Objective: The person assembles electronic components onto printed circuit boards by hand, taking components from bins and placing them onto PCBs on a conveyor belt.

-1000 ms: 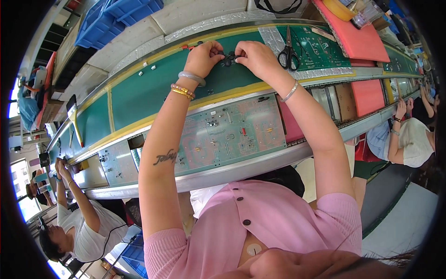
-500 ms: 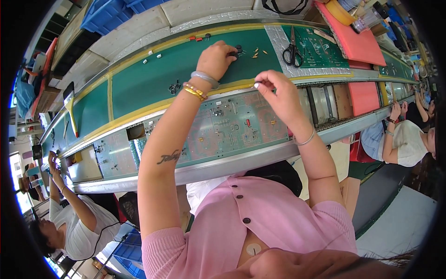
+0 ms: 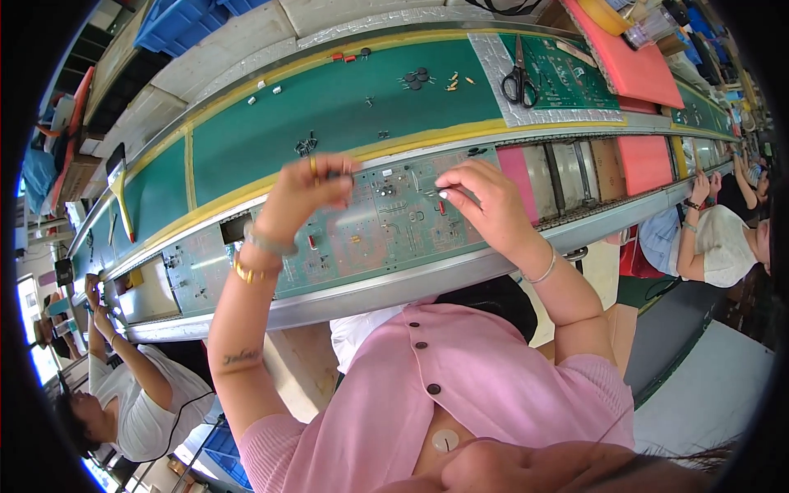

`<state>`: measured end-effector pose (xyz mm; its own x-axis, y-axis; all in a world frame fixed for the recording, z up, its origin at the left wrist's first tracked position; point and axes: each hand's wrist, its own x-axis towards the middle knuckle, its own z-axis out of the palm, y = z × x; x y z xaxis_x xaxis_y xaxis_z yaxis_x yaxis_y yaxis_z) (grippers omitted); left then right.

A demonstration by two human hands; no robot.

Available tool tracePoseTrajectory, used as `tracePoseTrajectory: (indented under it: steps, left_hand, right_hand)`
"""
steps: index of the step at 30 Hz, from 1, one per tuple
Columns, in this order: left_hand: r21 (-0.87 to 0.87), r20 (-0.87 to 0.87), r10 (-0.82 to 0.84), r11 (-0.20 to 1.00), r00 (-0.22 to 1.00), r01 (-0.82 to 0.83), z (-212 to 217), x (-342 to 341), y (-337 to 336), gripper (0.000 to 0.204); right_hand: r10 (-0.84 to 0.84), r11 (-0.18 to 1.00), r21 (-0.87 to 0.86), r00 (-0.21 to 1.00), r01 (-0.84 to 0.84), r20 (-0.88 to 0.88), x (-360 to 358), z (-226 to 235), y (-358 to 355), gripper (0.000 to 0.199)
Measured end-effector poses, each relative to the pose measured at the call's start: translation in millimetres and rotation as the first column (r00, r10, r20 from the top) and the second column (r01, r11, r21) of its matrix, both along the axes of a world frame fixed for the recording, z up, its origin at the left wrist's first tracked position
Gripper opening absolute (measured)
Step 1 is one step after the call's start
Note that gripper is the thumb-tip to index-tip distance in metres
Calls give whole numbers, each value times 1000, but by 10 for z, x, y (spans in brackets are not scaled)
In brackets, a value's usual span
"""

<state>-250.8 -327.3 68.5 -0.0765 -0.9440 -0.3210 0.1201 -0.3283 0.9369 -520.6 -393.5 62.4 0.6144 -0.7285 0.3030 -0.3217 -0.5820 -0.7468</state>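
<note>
Hands at frame centre hover over the green circuit board [image 3: 370, 234]: left hand [image 3: 312, 193] and right hand [image 3: 485, 201] each pinched on a small component.

black scissors [image 3: 519, 80], pink trays [image 3: 629, 66], blue crates [image 3: 177, 20]

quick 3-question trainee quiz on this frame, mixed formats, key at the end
1. True or false: both hands are over the circuit board on the line.
2. Multiple choice: the scissors lie on A) the pink tray, B) a green mat beyond the belt, C) the circuit board.
3. Fill in: the loose small parts lie on the ____ belt.

Key
1. True: the left hand and the right hand are both above it, fingers pinched on something too small to make out.
2. B
3. green
</note>
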Motion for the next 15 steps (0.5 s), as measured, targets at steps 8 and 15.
tracePoseTrajectory:
  steps: [8,15]
  left_hand:
    - [53,32,12,999,999,-13,-207,-335,958,11]
    - [-114,431,161,986,888,-124,-317,-577,1008,14]
  right_hand:
    - [197,975,-91,978,-203,-65,593,-37,-44,12]
    - [266,951,-130,957,-280,-118,1010,-155,-73,11]
